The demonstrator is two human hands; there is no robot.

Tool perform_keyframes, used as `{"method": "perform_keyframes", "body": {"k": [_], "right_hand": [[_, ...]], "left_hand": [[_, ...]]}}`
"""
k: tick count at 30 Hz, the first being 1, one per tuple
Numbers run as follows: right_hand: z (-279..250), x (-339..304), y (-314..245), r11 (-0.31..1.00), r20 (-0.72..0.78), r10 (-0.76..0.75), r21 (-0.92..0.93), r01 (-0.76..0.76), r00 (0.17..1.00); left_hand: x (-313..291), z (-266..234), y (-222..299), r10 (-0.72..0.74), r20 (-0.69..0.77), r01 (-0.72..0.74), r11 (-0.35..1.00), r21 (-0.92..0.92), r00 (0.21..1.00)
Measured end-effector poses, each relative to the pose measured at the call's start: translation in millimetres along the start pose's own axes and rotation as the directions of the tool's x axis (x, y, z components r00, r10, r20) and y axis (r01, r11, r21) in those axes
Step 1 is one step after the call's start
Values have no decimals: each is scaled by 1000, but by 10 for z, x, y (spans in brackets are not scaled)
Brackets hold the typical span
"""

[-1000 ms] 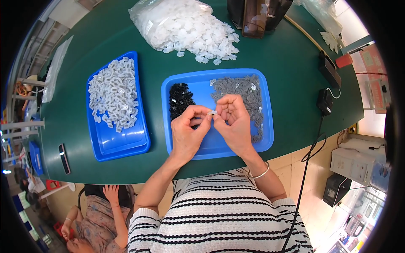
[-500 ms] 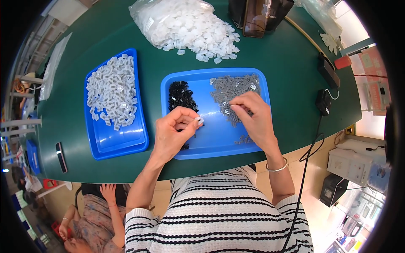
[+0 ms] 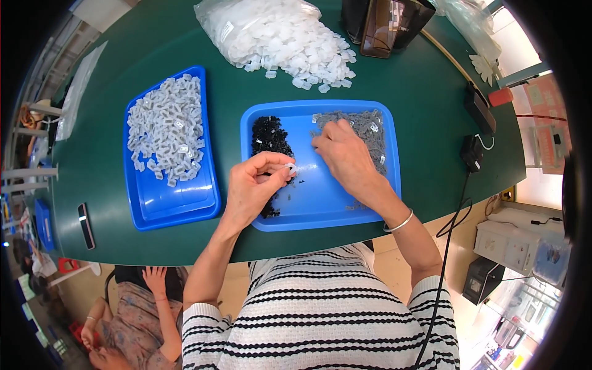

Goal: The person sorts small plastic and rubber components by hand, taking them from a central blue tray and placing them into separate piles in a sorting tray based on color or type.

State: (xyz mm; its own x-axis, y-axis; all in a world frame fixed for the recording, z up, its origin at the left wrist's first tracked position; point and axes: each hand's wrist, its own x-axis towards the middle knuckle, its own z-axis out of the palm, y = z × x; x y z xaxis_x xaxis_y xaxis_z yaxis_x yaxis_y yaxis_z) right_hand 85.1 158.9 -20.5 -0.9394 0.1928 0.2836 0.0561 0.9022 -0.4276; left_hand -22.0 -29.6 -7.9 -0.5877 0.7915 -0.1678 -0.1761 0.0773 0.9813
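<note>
Pinched between thumb and fingertips of my left hand is a small white plastic part, held above the middle of a light-blue tray. My right hand has its fingers bent together at the left edge of a pile of small grey parts in the tray's far right. Whether a part is between those fingers is hidden. Small black parts are heaped along the tray's left side, partly behind my left hand.
Left of it stands a darker blue tray full of pale grey-white parts. A clear bag spills white pieces at the back. A black holder, cables and a phone lie about. A seated person is at lower left.
My right hand has moved left and slightly away from me, from over the grey pile to its left edge. My left hand still holds the white part in nearly the same place.
</note>
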Motion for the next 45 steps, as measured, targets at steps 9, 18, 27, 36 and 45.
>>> {"method": "perform_keyframes", "body": {"k": [9, 18, 27, 36, 45], "right_hand": [[15, 39, -30, 977, 8, -105, -184, 105, 994], [-263, -177, -148, 303, 274, 401, 861, -408, 874], [-95, -255, -184, 290, 224, 407, 887, -358, 885], [-92, -264, -268, 365, 144, 405, 880, -304, 903], [8, -298, -325, 381, 123, 476, 863, -330, 871]], "left_hand": [[61, 48, 9, -27, -35, 25, 999, -45, 999], [129, 222, 77, -98, 4, 98, 992, -77, 995], [94, 313, 103, -75, -22, 75, 997, 6, 997], [42, 316, 112, -44, -58, 44, 999, -7, 997], [-48, 410, 62, 76, -154, -57, 990, 125, 985]]}}
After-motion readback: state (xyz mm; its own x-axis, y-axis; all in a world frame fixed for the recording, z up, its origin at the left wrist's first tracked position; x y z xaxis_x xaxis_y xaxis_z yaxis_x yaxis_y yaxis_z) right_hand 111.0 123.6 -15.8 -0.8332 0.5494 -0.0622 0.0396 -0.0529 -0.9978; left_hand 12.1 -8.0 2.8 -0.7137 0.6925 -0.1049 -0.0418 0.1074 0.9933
